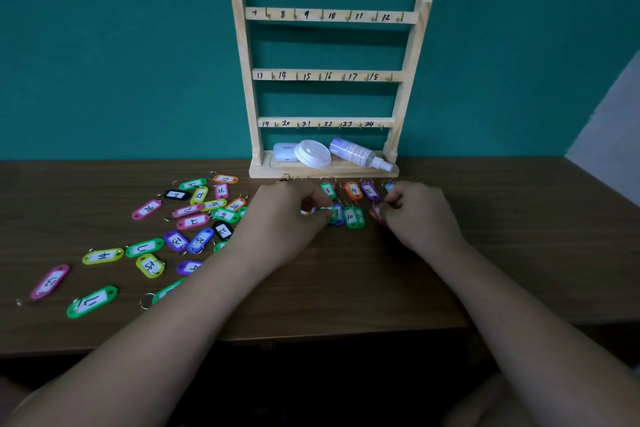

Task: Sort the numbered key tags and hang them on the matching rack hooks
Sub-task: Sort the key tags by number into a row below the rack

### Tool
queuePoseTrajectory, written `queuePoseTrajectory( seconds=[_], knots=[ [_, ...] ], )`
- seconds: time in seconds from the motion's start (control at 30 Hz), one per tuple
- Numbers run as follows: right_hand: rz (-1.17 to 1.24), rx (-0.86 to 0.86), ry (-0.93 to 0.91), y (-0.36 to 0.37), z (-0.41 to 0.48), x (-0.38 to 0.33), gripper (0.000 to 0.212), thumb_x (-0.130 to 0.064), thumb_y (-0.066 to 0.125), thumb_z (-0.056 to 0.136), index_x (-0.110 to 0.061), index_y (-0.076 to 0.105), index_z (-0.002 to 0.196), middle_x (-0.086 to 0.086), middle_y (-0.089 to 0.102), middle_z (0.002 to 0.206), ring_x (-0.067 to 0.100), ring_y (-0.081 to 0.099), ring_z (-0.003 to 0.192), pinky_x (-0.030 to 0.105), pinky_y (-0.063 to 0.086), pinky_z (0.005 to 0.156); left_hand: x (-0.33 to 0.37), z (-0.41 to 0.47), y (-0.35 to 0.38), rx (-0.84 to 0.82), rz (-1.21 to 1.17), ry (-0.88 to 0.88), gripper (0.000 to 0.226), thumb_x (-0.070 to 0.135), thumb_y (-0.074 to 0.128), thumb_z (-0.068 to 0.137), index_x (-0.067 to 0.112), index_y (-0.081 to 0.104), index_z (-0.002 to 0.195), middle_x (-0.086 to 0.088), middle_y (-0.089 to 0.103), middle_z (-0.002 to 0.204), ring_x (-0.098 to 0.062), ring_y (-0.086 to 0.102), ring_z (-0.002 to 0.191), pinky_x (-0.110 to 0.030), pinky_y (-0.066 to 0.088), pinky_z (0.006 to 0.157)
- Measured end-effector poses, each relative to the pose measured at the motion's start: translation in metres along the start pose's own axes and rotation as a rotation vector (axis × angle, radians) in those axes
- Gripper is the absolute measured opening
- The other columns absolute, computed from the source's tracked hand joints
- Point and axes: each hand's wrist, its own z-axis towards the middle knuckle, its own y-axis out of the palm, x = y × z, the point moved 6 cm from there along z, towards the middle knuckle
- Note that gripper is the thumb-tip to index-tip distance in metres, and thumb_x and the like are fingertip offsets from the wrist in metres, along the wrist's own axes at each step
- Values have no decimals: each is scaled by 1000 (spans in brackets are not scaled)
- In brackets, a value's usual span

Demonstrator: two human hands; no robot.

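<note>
The left hand lies knuckles-up on the table just in front of the rack. Its fingers are curled and their tips pinch a green tag whose number is hidden. The right hand, in front of the rack's right foot, is curled the same way, with thumb and forefinger closed on a red tag (its label cannot be read either). Both forearms reach in from the near edge and angle toward each other.

Between the hands lies the green tag 10. Closer to the rack's base, tags 3, 4 and 5 sit side by side in a row. The loose tags are scattered in many colours on the table, left of the rack's base. On the rack's bottom ledge rest a white case, a white lid and a spray bottle on its side.
</note>
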Motion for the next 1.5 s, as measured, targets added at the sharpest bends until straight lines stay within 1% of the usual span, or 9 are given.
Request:
queuePoseTrajectory(
  seconds=[0.1, 0.23, 0.33, 0.47, 0.67, 0.93, 1.07, 1.33, 1.5],
  knots=[
    [5, 44, -23, -6, 0, -1, 10, -31, 72, 98, -27, 72, 108, -5, 72, 106, 10, 66, 97, 38, 60, 83, -8, -1, -9, 14, -14, -14, 4, 31, 77, 90, 33, 79, 93, 20, 74, 87, 1, 66, 88, -3, 39, 71],
    [104, 79, -108, -5, -6, -14, 7, -26, 73, 97, -29, 72, 103, -10, 72, 101, 3, 66, 93, 31, 59, 80, -22, -6, -28, 23, -6, -51, 10, 26, 76, 90, 34, 76, 84, 23, 72, 79, 5, 65, 83, -5, 41, 67],
    [122, 81, -225, 3, -14, -36, 7, -23, 72, 97, -28, 73, 102, -13, 70, 96, 0, 65, 89, 26, 57, 78, -33, -10, -41, 1, 1, -70, 13, 20, 74, 90, 32, 78, 88, 22, 74, 83, 5, 66, 85, -17, 48, 73],
    [155, 68, -336, 17, -23, -68, 7, -23, 71, 97, -29, 73, 100, -16, 68, 91, -1, 63, 86, 24, 54, 74, -55, -14, -61, -11, 23, -120, 19, 17, 73, 92, 34, 79, 89, 23, 75, 84, 11, 64, 87, -4, 43, 69],
    [188, -4, -411, 39, -32, -107, 7, -28, 69, 97, -33, 72, 101, -15, 64, 86, -1, 60, 83, 27, 52, 72, -98, -16, -89, 33, -11, -226, 12, 25, 76, 94, 35, 79, 88, 24, 75, 84, 12, 66, 84, -5, 42, 63],
    [263, -3, -484, 54, -33, -137, 6, -23, 71, 94, -28, 73, 92, -12, 63, 75, 3, 59, 74, 32, 50, 66, -165, -17, -122, 121, -69, -394, 7, 32, 75, 93, 31, 78, 87, 14, 77, 82, -9, 72, 87, -33, 57, 84],
    [249, -35, -503, 63, -34, -145, 4, -23, 73, 94, -27, 75, 95, -12, 62, 77, 2, 58, 76, 29, 50, 67, -193, -19, -132, 130, -68, -461, 7, 27, 75, 92, 29, 80, 86, 10, 79, 83, -15, 73, 88, -39, 59, 89],
    [227, -62, -495, 70, -31, -148, 7, -23, 74, 93, -29, 75, 95, -15, 62, 79, -1, 56, 76, 18, 40, 64, -220, -34, -156, 175, -94, -525, 9, 17, 73, 93, 23, 79, 91, 4, 79, 89, -14, 72, 88, -23, 48, 69],
    [219, -121, -507, 77, -34, -150, 7, -24, 76, 92, -31, 76, 92, -14, 62, 83, 1, 57, 79, 24, 46, 67, -229, -47, -170, 150, -63, -520, 5, 21, 77, 91, 24, 80, 94, 6, 78, 94, -11, 69, 93, -23, 47, 74]
  ],
)
